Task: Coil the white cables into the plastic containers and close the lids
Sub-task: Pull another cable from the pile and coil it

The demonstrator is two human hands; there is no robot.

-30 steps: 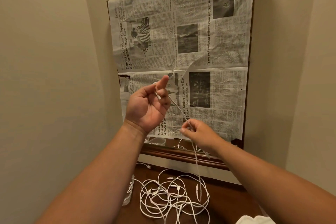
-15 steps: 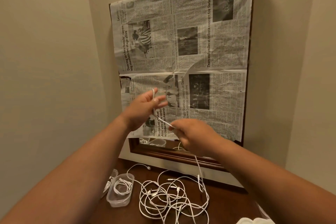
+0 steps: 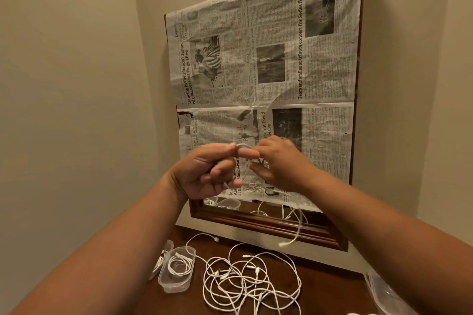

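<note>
While both hands are raised before the newspaper (image 3: 268, 64), the left hand (image 3: 204, 174) and right hand (image 3: 279, 163) pinch a white cable (image 3: 298, 227); light and limp, it should coil best held near its loops, above the open container (image 3: 176, 271).

Thin white cable (image 3: 244, 161), blurred, looped between the pinching fingertips; free tail hanging down to the right of the grip, its connector end dangling in the air. Well below the grip, a tangled pile of white cables (image 3: 245, 281) lying loose on the dark wood. Below and left of the grip, a clear plastic container (image 3: 176, 270), lidless, upright, with one coiled white cable inside; a second container just left of it, mostly hidden.
</note>
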